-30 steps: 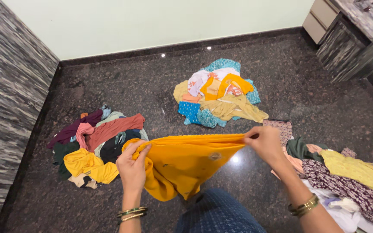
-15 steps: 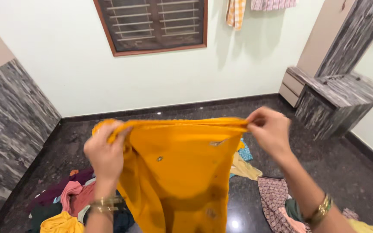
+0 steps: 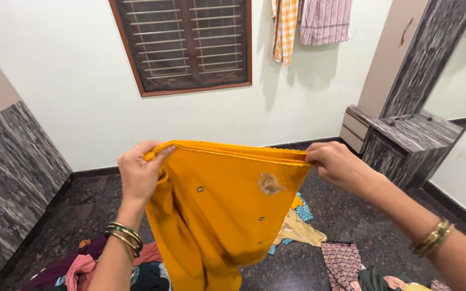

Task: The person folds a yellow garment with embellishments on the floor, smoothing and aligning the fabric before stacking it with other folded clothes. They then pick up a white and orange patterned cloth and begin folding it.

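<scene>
I hold a mustard-yellow garment [image 3: 219, 215] up in front of me, stretched by its top edge. My left hand [image 3: 138, 172] pinches the left end of that edge, bangles on the wrist. My right hand [image 3: 335, 161] grips the right end, with a gold bangle further down the arm. The cloth hangs down between my arms and shows small studs and a brownish patch near its middle. It hides most of the floor behind it.
Loose clothes lie on the dark granite floor: a pile at lower left [image 3: 87, 264], a pile behind the garment [image 3: 297, 226], patterned cloth at lower right [image 3: 343, 261]. A stone-clad dresser [image 3: 400, 140] stands right. A barred window [image 3: 187, 43] and hung towels [image 3: 311, 24] are on the wall.
Both hands have lifted the yellow garment from near floor level up to chest height, and the view has tilted up from the floor to the wall and window.
</scene>
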